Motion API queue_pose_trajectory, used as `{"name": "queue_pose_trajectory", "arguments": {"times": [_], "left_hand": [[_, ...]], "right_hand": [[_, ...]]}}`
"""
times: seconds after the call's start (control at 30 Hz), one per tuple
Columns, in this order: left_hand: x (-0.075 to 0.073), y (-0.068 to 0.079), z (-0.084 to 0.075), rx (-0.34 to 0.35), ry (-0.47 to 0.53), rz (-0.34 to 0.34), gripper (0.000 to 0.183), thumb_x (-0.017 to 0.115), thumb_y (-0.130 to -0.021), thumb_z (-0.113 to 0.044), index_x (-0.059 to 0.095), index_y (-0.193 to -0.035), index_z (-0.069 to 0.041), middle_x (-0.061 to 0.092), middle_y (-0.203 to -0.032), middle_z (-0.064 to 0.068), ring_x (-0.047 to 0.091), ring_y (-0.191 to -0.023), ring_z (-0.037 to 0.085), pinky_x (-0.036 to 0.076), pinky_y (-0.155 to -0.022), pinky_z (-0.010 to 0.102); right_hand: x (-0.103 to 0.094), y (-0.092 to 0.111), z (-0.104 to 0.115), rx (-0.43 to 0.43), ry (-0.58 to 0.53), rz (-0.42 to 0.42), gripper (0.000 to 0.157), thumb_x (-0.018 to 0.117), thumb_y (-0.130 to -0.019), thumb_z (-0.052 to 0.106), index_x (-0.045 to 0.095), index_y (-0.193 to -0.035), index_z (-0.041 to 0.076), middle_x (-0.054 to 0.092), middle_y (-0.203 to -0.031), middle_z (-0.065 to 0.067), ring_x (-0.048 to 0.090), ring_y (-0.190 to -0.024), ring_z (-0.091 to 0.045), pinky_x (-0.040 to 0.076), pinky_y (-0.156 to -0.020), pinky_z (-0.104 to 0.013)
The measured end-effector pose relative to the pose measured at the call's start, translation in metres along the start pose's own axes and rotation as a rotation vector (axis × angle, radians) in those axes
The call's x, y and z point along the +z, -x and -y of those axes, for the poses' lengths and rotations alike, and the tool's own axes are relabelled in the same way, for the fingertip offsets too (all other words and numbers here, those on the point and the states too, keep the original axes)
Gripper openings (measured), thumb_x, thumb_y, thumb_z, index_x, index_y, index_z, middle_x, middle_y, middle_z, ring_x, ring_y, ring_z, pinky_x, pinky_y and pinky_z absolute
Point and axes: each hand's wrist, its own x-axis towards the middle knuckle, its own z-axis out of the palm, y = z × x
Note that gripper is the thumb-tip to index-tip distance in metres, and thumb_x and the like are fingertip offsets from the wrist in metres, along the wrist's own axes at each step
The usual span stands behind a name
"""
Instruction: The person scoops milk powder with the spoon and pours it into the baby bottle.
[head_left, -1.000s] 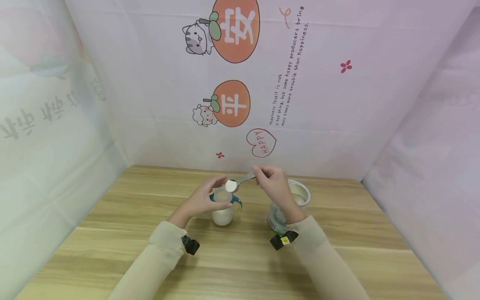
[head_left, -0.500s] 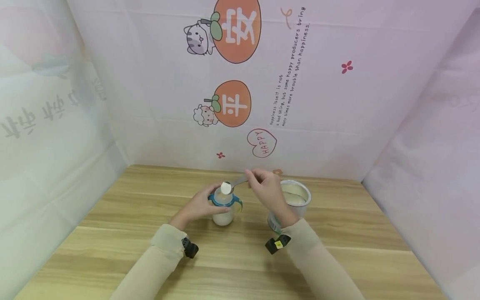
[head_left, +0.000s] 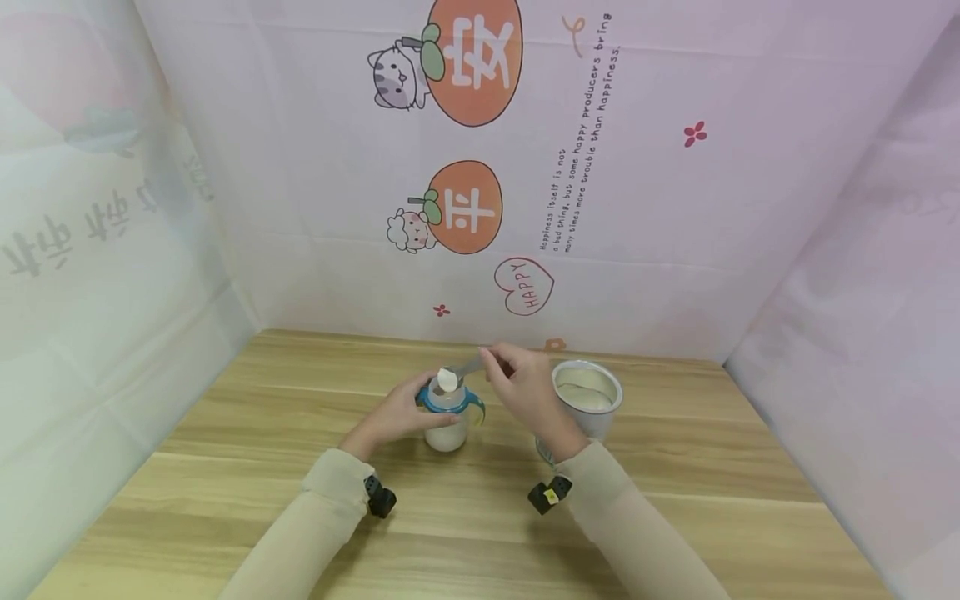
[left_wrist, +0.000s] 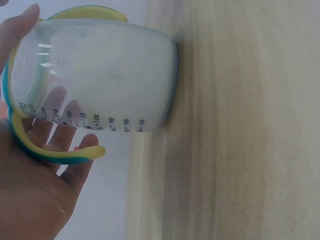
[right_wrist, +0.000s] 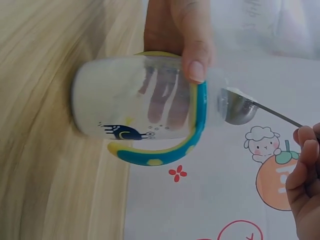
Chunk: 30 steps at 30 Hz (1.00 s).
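A clear baby bottle (head_left: pixel 446 435) with a blue-and-yellow two-handled collar stands upright on the table, whitish contents inside. My left hand (head_left: pixel 393 418) grips it round the collar, thumb on the near side and fingers behind, as the right wrist view shows. Measuring marks run down the bottle wall (left_wrist: pixel 110 75) in the left wrist view. Between thumb and fingers my right hand (head_left: pixel 521 387) pinches the handle of a metal spoon (right_wrist: pixel 241 107). The spoon's bowl, heaped with white powder (head_left: pixel 447 380), is tilted at the bottle's open mouth.
An open can (head_left: pixel 613 400) of pale powder stands to the right, partly behind my right forearm. The wood-grain table (head_left: pixel 465 533) meets a printed cloth backdrop (head_left: pixel 322 275) at the back, with more cloth at both sides.
My right hand has moved left and slightly down, bringing the loaded spoon from beside the bottle to its mouth. The left hand has settled from around the bottle's top onto the collar.
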Motion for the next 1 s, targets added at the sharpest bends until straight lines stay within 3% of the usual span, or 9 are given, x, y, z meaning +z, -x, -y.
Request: {"name": "queue_pose_trajectory", "arguments": {"times": [0.2, 0.5, 1.0], "left_hand": [[0.000, 0.001, 0.002, -0.026, 0.018, 0.022, 0.071, 0.083, -0.085, -0.034, 0.047, -0.145, -0.022, 0.057, -0.137, -0.002, 0.051, -0.128, 0.021, 0.042, -0.105, 0.050], [-0.001, 0.001, 0.005, -0.012, 0.039, 0.053, 0.072, 0.081, -0.087, -0.033, 0.044, -0.148, -0.023, 0.055, -0.139, -0.001, 0.048, -0.131, 0.022, 0.040, -0.107, 0.051], [-0.002, 0.002, 0.005, -0.003, 0.050, 0.082, 0.069, 0.078, -0.090, -0.031, 0.042, -0.148, -0.025, 0.054, -0.139, -0.001, 0.049, -0.130, 0.021, 0.040, -0.107, 0.052]], "right_hand": [[0.004, 0.005, 0.001, -0.080, 0.102, 0.008, 0.018, 0.065, -0.099, 0.013, 0.070, -0.082, 0.007, 0.056, -0.064, 0.007, 0.044, -0.053, -0.004, 0.039, -0.045, -0.019], [0.007, 0.013, 0.003, -0.229, 0.207, 0.048, 0.012, 0.063, -0.100, 0.014, 0.070, -0.093, 0.006, 0.060, -0.075, 0.002, 0.048, -0.061, -0.006, 0.042, -0.052, -0.016], [0.007, 0.020, 0.001, -0.467, 0.328, 0.058, 0.013, 0.072, -0.093, 0.011, 0.064, -0.085, 0.005, 0.063, -0.076, -0.001, 0.060, -0.066, -0.012, 0.052, -0.060, -0.018]]}}
